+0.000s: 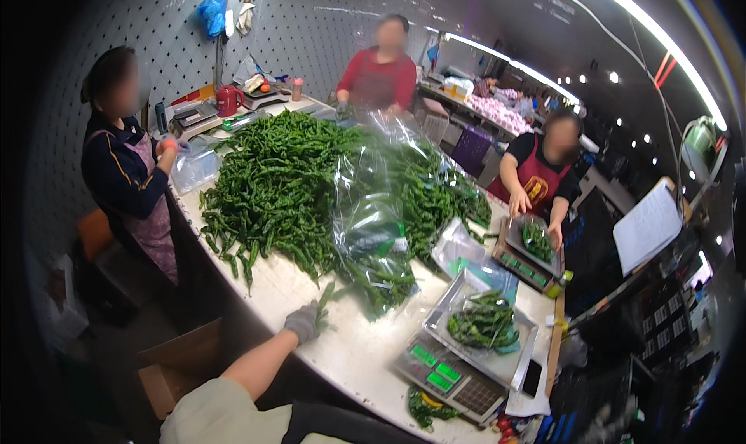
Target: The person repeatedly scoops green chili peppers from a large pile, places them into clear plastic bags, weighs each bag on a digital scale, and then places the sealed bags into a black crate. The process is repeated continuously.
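Note:
My left hand [303, 324], in a grey glove, is at the near edge of the white table [349, 351]. Its fingers are closed around a few green peppers [324, 307], blurred in the picture. My right hand is out of view. Beyond my glove rises a large heap of long green peppers [274, 182]. A big clear plastic bag [367, 211] lies over the heap's near side, with peppers visible through its lower end. To the right, a bagged portion of peppers [484, 321] rests in the metal tray of a digital scale [446, 380] with lit green displays.
Co-workers stand at the left [128, 170], the far side [379, 71] and the right [536, 176]. The right one handles a pepper bag on a second scale [518, 269]. A phone [531, 377] lies by the near scale. A cardboard box [175, 368] sits below the table.

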Action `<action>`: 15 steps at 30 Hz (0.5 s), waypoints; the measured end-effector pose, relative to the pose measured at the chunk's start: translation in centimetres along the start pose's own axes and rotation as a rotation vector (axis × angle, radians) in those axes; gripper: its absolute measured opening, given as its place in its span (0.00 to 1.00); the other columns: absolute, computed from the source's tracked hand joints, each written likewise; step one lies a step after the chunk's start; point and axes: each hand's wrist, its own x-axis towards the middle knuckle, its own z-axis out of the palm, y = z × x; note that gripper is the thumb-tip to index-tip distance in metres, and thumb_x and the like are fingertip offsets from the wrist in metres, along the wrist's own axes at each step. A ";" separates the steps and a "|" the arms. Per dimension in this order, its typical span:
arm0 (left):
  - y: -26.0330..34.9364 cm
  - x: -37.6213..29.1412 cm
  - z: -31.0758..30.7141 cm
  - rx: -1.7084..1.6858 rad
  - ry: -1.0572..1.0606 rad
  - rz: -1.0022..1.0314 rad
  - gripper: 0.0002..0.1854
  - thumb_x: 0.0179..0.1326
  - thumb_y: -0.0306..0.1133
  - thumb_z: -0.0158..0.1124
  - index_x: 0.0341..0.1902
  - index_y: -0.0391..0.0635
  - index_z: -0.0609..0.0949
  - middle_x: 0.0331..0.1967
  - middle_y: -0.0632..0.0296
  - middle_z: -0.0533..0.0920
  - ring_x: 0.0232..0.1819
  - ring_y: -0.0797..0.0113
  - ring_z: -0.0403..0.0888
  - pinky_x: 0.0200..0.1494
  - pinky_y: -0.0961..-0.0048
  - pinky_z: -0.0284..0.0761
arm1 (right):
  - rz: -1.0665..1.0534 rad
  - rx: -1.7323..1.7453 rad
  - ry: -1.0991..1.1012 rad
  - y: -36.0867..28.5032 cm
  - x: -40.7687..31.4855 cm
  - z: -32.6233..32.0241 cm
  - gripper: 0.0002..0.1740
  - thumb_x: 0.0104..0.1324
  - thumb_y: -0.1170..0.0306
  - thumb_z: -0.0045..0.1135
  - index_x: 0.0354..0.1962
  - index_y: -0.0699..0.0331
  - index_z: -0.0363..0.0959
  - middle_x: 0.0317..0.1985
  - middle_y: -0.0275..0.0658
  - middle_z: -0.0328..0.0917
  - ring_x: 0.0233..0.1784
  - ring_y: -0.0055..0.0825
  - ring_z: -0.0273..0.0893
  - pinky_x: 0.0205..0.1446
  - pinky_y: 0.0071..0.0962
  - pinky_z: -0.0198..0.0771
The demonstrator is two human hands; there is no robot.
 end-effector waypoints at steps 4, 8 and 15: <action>0.9 1.2 -3.0 -0.555 -0.396 -0.192 0.21 0.47 0.25 0.63 0.46 0.40 0.69 0.30 0.51 0.78 0.26 0.62 0.79 0.27 0.65 0.76 | 0.150 0.890 -0.417 -11.7 0.7 6.3 0.29 0.58 0.78 0.57 0.57 0.68 0.61 0.57 0.45 0.67 0.61 0.33 0.64 0.65 0.32 0.56; 4.6 -2.1 -5.2 -0.774 -0.367 0.459 0.26 0.46 0.22 0.61 0.52 0.41 0.68 0.26 0.59 0.75 0.26 0.68 0.75 0.24 0.72 0.73 | 0.366 1.496 -0.790 -22.0 -3.8 5.6 0.24 0.58 0.76 0.58 0.53 0.65 0.67 0.50 0.43 0.72 0.51 0.35 0.71 0.57 0.29 0.66; 12.5 -2.5 -9.2 -0.901 -0.602 0.560 0.15 0.52 0.24 0.59 0.44 0.42 0.73 0.35 0.57 0.76 0.32 0.69 0.74 0.32 0.77 0.73 | -0.923 1.285 -1.786 -28.7 -1.2 6.4 0.32 0.63 0.55 0.52 0.61 0.61 0.60 0.54 0.48 0.70 0.58 0.36 0.69 0.64 0.30 0.61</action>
